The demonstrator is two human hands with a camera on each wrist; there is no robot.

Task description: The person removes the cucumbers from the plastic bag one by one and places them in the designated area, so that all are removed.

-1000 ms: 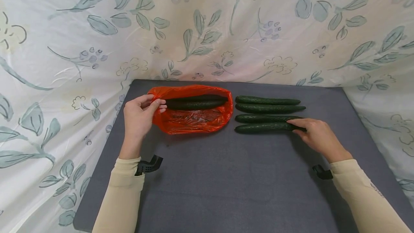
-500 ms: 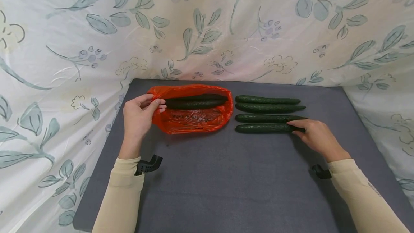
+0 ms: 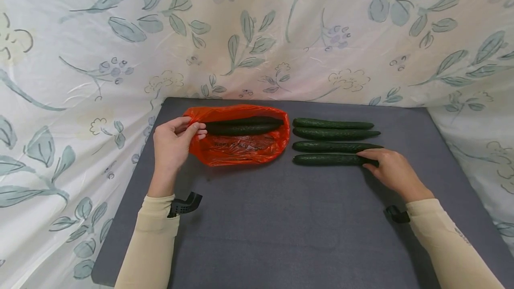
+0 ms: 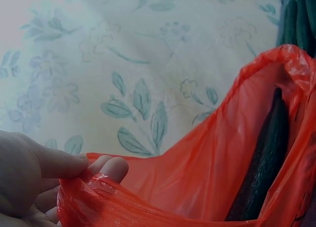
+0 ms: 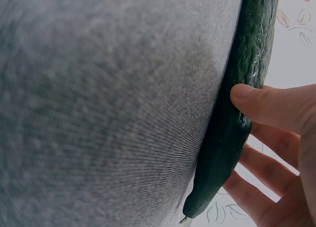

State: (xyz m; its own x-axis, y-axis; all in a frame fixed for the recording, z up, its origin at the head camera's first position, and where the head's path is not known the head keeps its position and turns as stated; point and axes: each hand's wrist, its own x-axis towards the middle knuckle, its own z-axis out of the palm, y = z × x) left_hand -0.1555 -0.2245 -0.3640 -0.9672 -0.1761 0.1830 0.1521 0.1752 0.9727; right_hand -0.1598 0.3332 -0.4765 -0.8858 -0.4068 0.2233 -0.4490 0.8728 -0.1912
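Observation:
With thumb and fingers my left hand (image 3: 172,144) pinches the left edge of a red plastic bag (image 3: 237,158), whose mouth gapes toward me. Inside the bag lie two dark green cucumbers (image 3: 245,129), side by side. To the bag's right, more cucumbers lie on the table in a column, all pointing left to right. My right hand (image 3: 391,171) holds the right end of the nearest cucumber (image 3: 325,159), thumb on its near side and fingers behind, as the right wrist view shows. That cucumber rests on the cloth.
Behind the held one lie a third cucumber (image 3: 329,147) and two farther ones, the upper of them the rearmost cucumber (image 3: 331,123). A dark grey cloth covers the table (image 3: 281,226). Flowered white fabric (image 3: 281,35) hangs at the back and sides.
Almost nothing differs. The nearest cucumber and my right hand have shifted very slightly; my left hand stays at the bag's edge.

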